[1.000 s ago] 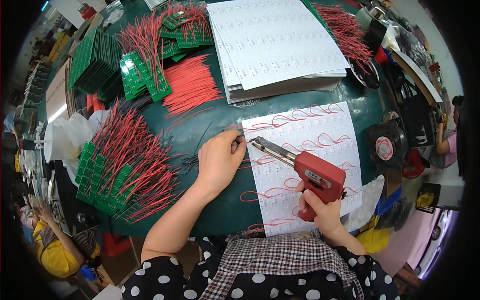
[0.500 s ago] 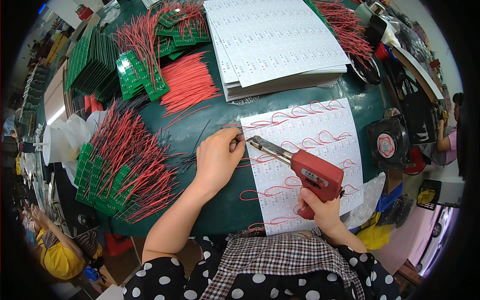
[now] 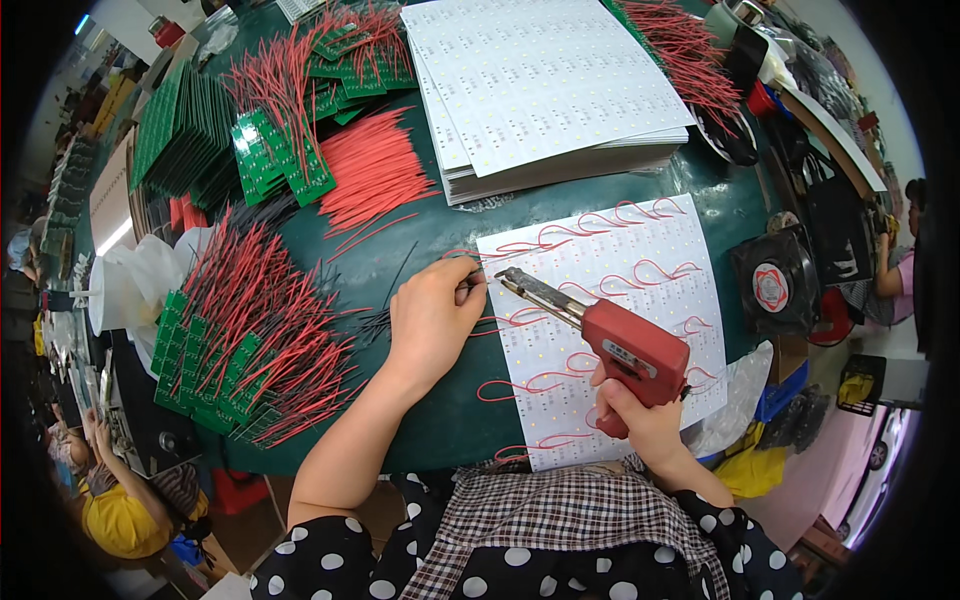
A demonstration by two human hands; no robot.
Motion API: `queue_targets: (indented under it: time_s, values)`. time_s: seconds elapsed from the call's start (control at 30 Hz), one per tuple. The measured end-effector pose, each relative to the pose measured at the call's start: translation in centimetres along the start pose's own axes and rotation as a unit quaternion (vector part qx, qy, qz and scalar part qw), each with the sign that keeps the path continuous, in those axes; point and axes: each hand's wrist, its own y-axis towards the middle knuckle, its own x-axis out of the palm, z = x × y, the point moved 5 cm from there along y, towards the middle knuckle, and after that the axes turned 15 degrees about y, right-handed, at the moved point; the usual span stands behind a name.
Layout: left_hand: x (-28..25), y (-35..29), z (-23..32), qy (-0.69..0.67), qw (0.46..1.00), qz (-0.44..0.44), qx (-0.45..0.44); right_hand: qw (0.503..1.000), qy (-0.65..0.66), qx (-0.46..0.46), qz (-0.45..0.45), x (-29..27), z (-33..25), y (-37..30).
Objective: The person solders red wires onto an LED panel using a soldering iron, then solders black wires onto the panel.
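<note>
My right hand [image 3: 643, 415] grips a red soldering gun [image 3: 637, 350], its finger near the trigger. The gun's metal tip points up and left, just over the left edge of a white LED circuit board sheet [image 3: 610, 345]. Beside that tip, my left hand [image 3: 432, 312] is closed in a pinch on a thin wire [image 3: 487, 281], mostly hidden by the fingers. Rows of looped red wires [image 3: 655, 270] lie across the sheet, some sticking out past its left edge. Loose black wires [image 3: 375, 325] rest on the table left of my left hand.
A thick stack of white sheets [image 3: 545, 90] stands at the back. Left of it lie cut red wires [image 3: 375, 170] and stacked green circuit boards [image 3: 180, 130]. Nearer left are green boards with red and black wires [image 3: 265, 330]. A black square fan [image 3: 775, 285] stands at right.
The gun tip has lifted slightly from the spot by my left fingers, which keep their pinch. The view has shifted a little. A co-worker's arm at far left has moved.
</note>
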Motion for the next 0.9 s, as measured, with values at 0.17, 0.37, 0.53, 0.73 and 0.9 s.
queue_targets:
  time_s: [0.17,0.37,0.53,0.73,0.9]
  values:
    - [0.1,0.0,-0.2,-0.01,1.0,0.0,-0.001,0.999,0.023,0.02,0.012,-0.1,0.5,0.1]
    - [0.1,0.0,-0.2,-0.009,1.0,-0.006,-0.002,1.0,0.005,0.019,-0.004,-0.1,0.4,0.0]
    - [-0.1,0.0,0.1,0.008,1.0,-0.007,-0.002,0.999,0.012,-0.036,0.008,-0.3,-1.7,-1.0]
    - [-2.2,-0.6,-0.3,0.093,0.994,0.029,0.04,0.997,0.042,-0.065,0.012,-1.2,-2.1,-1.2]
    - [-6.7,0.3,-1.6,0.036,0.998,-0.002,-0.051,0.995,0.059,-0.076,0.025,-2.2,-2.2,-1.1]
